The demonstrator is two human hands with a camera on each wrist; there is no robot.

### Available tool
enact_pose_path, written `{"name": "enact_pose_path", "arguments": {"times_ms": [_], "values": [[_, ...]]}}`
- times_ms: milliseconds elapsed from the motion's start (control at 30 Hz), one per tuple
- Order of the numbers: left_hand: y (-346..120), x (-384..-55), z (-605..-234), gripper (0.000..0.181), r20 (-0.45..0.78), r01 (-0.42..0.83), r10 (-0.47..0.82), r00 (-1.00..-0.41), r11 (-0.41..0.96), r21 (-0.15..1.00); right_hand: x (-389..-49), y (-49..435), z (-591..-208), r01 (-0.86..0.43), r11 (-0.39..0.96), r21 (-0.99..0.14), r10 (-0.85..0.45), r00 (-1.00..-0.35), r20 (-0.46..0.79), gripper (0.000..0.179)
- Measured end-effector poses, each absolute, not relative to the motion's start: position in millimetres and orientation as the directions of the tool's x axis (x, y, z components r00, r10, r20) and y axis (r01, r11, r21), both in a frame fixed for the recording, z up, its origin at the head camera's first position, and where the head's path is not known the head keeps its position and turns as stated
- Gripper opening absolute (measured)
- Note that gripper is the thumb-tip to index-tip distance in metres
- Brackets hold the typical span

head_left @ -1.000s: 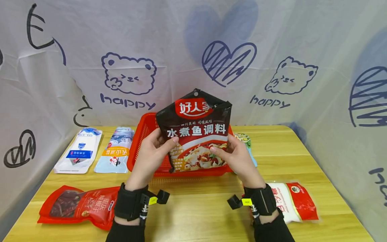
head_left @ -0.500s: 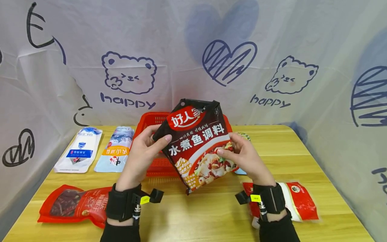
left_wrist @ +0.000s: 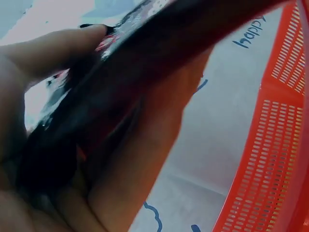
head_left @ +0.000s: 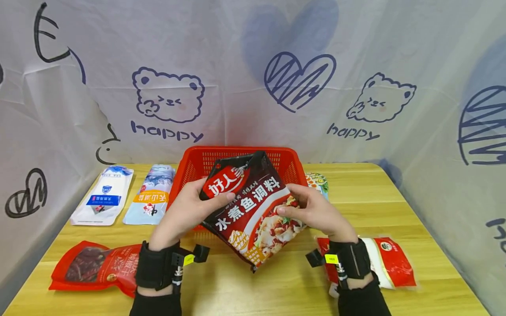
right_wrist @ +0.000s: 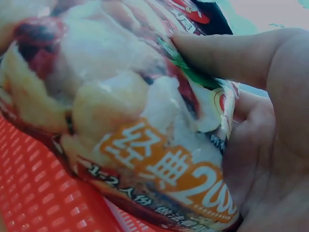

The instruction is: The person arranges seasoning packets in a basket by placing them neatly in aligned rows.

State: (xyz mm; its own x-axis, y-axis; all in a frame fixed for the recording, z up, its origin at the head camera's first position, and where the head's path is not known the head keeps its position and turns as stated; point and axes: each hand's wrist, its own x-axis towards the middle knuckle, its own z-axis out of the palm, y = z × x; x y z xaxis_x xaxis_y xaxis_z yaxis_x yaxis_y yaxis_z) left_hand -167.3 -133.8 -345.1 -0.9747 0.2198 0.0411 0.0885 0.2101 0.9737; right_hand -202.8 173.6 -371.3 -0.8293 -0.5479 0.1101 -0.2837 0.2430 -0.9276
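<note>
On the wood-grain table (head_left: 379,193), the windowed dried chilli bag (head_left: 99,268), white salt packet (head_left: 103,197) and blue salt packet (head_left: 149,199) lay unheld. The left hand (head_left: 189,208) was clamped on the upper-left edge of the fish seasoning packet (head_left: 253,215), thumb on its face, fingers behind. That packet was tilted, in front of or over the near side of the red basket (head_left: 241,149); picking it up looked done, setting it down not. The right hand (head_left: 316,210) was likewise clamped on its right edge. Further right lay a half-hidden patterned packet (head_left: 319,183) and a white-and-red bag (head_left: 391,265). The basket's contents could not be told.

The chilli bag's white characters were partly covered. Blue and orange bands apparently read 天然海盐 and 天山湖盐. The seasoning showed 好人家 in a red oval, then 水煮鱼调料; the right wrist view gave 经典 and 1-2人份. The white-and-red bag's lettering was mostly hidden by the wrist.
</note>
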Motion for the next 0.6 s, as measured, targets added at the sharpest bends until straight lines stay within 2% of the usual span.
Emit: {"name": "enact_pose_path", "arguments": {"times_ms": [100, 267, 467, 600], "values": [[-131.4, -168.5, -346.0, 0.039, 0.053, 0.100, 0.207, -0.977, 0.223, 0.970, -201.2, 170.9, -371.1, -0.280, 0.265, -0.923, -0.547, -0.831, 0.095, 0.044], [-126.5, -170.2, -347.6, 0.031, 0.151, 0.184, 0.137, -0.979, 0.280, 0.942, -200.8, 168.8, -371.5, -0.312, 0.292, -0.904, -0.544, -0.832, 0.111, 0.044], [-117.0, -169.2, -347.1, 0.024, 0.327, 0.351, 0.130, -0.936, 0.390, 0.851, -198.4, 165.3, -369.4, -0.270, 0.296, -0.916, -0.557, -0.828, 0.064, 0.047], [-110.7, -169.3, -346.9, 0.022, 0.402, 0.426, 0.153, -0.903, 0.449, 0.786, -195.9, 162.9, -368.1, -0.280, 0.294, -0.914, -0.573, -0.817, 0.066, 0.038]]}}
